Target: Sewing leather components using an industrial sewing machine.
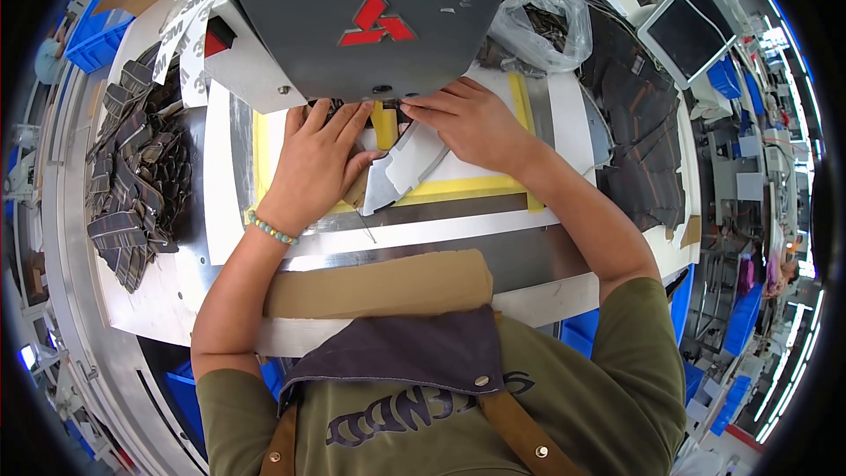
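Both hands press flat under the grey machine head (370,18): left hand (317,163) and right hand (467,123) spread open on the pale curved piece (401,167), lying on the yellow-edged plate (476,187). Risk: fingertips sit very close to the needle area, and the piece could slip.

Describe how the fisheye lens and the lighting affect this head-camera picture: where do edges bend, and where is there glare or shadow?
Head view: straight edges of the white and steel work table bow toward the black circular rim; bright glare runs along the ceiling lights at the right edge; the grey machine head shades the left hand and right hand beneath it; the centre is sharp.
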`<state>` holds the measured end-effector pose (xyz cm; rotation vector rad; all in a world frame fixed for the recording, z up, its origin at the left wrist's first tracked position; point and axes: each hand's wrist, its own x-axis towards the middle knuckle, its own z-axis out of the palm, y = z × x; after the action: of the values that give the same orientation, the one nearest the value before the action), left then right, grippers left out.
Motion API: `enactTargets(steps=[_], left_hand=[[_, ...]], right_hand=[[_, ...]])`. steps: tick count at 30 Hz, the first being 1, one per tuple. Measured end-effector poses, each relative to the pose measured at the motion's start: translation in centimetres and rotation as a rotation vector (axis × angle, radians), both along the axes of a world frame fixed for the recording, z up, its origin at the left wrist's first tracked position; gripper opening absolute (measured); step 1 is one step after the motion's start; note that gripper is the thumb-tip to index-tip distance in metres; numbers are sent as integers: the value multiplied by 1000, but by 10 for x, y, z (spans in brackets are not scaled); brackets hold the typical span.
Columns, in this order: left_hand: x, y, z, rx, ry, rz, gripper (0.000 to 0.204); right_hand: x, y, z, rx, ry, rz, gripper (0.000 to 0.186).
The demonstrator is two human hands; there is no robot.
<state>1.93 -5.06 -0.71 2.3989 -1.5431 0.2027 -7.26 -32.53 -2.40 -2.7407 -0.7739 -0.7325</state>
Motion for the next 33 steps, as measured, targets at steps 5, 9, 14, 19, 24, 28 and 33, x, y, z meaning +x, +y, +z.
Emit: enactTargets(steps=[5,9,14,19,24,28,33], left_hand=[[2,1,-2,-10,16,2,61],[5,1,-4,-13,45,4,60],[7,1,-5,-20,35,11,61],[10,1,-7,46,113,29,63],[11,1,-11,-16,-16,-9,64],[10,2,-11,16,-3,7,66],[4,5,-5,49,38,31,67]], right_hand=[[4,-3,1,10,2,5,32],[11,-6,0,-15,4,-33,30],[14,-9,-2,10,-27,-41,24],[15,-10,-6,30,-72,18,19],[17,-12,-12,13,-102,-39,21],[17,-12,-13,-15,-97,-32,22],[5,-6,-6,-75,-114,5,25]])
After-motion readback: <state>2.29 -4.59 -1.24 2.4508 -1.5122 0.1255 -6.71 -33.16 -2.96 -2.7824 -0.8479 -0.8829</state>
